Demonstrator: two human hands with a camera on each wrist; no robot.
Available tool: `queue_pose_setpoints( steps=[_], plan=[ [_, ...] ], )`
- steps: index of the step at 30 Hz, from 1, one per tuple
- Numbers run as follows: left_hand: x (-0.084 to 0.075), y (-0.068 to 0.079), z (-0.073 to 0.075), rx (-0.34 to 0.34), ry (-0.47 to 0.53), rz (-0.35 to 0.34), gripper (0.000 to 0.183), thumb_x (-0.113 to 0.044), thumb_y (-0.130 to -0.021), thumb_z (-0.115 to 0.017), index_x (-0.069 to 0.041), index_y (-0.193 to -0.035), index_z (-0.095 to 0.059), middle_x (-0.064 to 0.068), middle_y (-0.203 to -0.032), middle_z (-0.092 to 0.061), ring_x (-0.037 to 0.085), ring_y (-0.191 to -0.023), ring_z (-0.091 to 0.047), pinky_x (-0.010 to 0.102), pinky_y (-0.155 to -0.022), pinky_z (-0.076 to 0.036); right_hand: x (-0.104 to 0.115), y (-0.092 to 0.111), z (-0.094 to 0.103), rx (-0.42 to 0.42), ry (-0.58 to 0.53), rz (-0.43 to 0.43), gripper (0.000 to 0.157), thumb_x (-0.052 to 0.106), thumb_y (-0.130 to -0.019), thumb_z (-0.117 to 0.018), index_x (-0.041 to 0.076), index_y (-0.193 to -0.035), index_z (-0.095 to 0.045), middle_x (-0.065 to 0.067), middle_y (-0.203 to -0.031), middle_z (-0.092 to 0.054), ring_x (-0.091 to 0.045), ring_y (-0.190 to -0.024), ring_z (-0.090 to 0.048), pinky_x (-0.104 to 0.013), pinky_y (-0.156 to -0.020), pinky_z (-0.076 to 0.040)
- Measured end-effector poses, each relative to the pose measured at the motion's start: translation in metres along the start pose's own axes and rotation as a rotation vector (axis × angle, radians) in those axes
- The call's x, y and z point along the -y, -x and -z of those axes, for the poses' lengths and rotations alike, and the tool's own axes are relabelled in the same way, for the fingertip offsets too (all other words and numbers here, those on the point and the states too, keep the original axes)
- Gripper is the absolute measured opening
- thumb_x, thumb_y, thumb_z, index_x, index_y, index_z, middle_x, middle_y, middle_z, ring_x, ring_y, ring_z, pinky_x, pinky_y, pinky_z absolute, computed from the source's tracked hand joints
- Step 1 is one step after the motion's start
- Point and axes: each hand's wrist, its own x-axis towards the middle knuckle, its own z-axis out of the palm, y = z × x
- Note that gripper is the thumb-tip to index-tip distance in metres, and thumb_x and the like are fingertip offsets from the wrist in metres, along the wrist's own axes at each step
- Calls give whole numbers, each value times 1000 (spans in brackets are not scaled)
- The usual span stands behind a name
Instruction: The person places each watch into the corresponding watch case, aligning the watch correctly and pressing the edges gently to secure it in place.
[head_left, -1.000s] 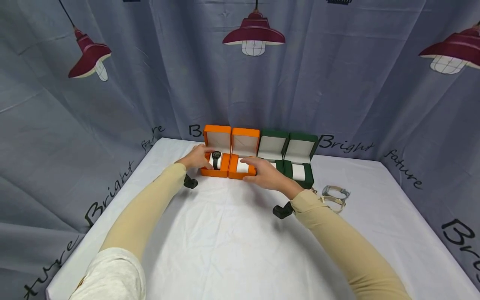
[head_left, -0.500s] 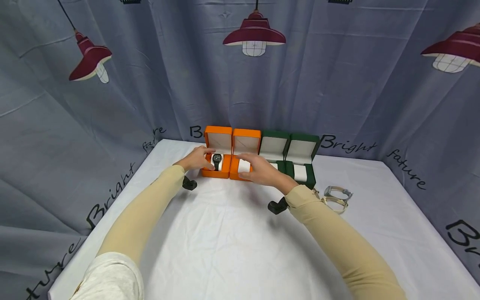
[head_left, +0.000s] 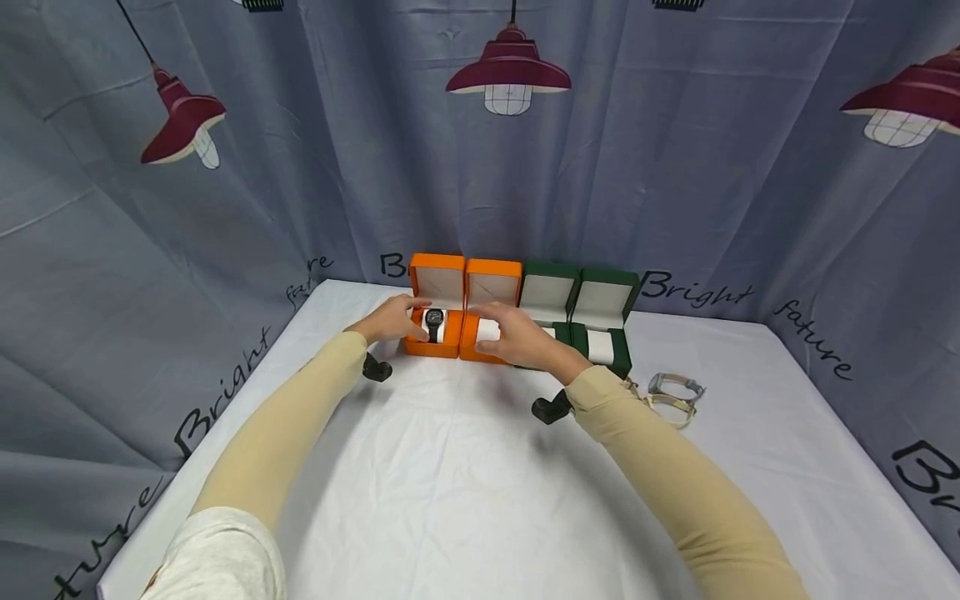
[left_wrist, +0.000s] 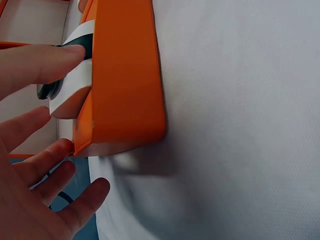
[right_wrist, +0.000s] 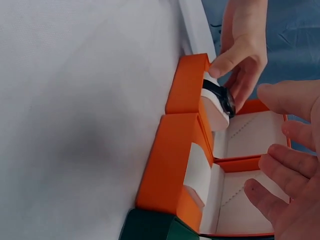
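Observation:
A watch with a black strap (head_left: 434, 319) is wrapped round the white cushion (left_wrist: 75, 95) in the leftmost orange box (left_wrist: 127, 75). My left hand (head_left: 390, 319) is at this box's left side. In the left wrist view its thumb (left_wrist: 62, 62) lies over the strap and its other fingers spread near the box's end. My right hand (head_left: 525, 340) hovers over the second orange box (right_wrist: 167, 162), fingers spread and nothing held. This box's white cushion (right_wrist: 197, 170) carries no watch.
Two green boxes with raised lids (head_left: 550, 271) and white cushions (head_left: 599, 346) continue the row to the right. A silver-toned watch (head_left: 675, 385) and a gold-toned watch (head_left: 670, 408) lie on the white tablecloth (head_left: 465, 500). A printed curtain (head_left: 375, 167) hangs behind.
My right hand has shifted a little left over the second orange box. My left hand stays beside the black watch, which remains on its cushion.

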Motion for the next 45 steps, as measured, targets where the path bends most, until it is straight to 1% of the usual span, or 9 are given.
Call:
queue_pose_setpoints(
  steps=[6,10,15,18,22,25,30,38,45],
  plan=[
    [-2,3,10,-71,64,3,59,-24,-91,-65,-11,-147,-52,15,-150,-47,35,-137,-44,53,-114,-37,0,-12,5,-40,23,2,58,19,-95,-71,11,-148,-49,-10,-152,-50,-29,-145,-41,-49,-117,-36],
    [-4,5,13,-148,96,24,45,-26,-98,-56,-6,-139,-59,15,-139,-58,33,-127,-53,50,-109,-42,3,-21,7,-71,69,-4,54,18,-96,-67,10,-147,-50,-11,-156,-44,-29,-148,-36,-48,-118,-34],
    [-7,6,18,-322,88,83,35,-30,-99,-55,-7,-121,-69,12,-122,-67,30,-110,-61,48,-95,-50,10,-33,6,-135,144,-2,51,16,-97,-65,10,-146,-52,-10,-153,-47,-28,-141,-45,-44,-115,-40],
    [-11,3,20,-448,84,120,33,-36,-99,-54,-10,-112,-69,10,-111,-68,28,-96,-61,43,-84,-50,14,-40,6,-171,183,-3,48,16,-97,-63,11,-145,-54,-9,-150,-50,-28,-136,-50,-43,-111,-44],
    [-20,-3,25,-547,131,138,38,-42,-101,-49,-10,-118,-60,10,-113,-63,28,-95,-58,42,-82,-49,16,-49,8,-212,239,-9,47,17,-97,-62,12,-143,-56,-9,-149,-52,-29,-136,-49,-45,-112,-43],
    [-25,-9,29,-538,167,126,49,-46,-103,-46,-9,-134,-55,13,-128,-60,30,-110,-57,46,-94,-49,16,-56,8,-233,283,-21,47,17,-96,-61,12,-143,-56,-10,-149,-52,-29,-138,-48,-47,-114,-40],
    [-26,-17,29,-458,197,130,61,-51,-105,-43,-13,-153,-42,15,-148,-50,32,-133,-50,50,-108,-44,17,-64,6,-207,359,-66,50,19,-97,-60,11,-146,-53,-12,-154,-47,-30,-144,-40,-49,-119,-32],
    [-26,-21,28,-419,216,120,58,-45,-105,-44,-16,-155,-40,13,-150,-50,31,-133,-51,50,-107,-45,20,-74,2,-130,487,-103,57,22,-98,-58,10,-152,-45,-11,-159,-39,-30,-150,-30,-50,-124,-20],
    [-30,-23,32,-367,270,111,56,-41,-106,-46,-16,-155,-41,13,-150,-50,30,-132,-52,48,-105,-47,22,-85,0,-75,564,-129,63,26,-98,-58,13,-156,-37,-10,-163,-31,-29,-153,-23,-54,-124,-17]
  ],
)
